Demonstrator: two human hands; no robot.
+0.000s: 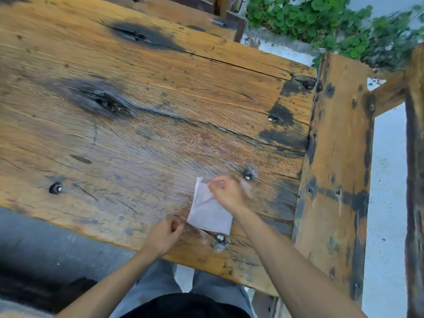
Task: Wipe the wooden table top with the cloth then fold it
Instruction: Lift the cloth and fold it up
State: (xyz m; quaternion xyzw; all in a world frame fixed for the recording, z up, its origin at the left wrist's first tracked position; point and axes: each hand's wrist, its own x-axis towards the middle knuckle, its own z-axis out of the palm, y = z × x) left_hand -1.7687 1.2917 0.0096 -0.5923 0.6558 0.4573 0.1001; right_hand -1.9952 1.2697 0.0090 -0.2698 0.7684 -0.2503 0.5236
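A small white cloth point(207, 212) lies flat on the wooden table top point(137, 111) near its front edge, folded into a rough rectangle. My right hand point(226, 193) rests on the cloth's far right part and pinches its top edge. My left hand point(166, 232) is at the cloth's near left corner with fingers curled and pinched at that corner; motion blur makes the grip hard to confirm. The table is worn brown wood with dark knots, cracks and black stains.
A wooden bench point(335, 157) runs along the table's right end. Green plants point(321, 21) grow beyond the far right corner. Pale concrete floor point(387, 203) shows on the right. A dark bench seat point(46, 260) lies below the table's front edge at left.
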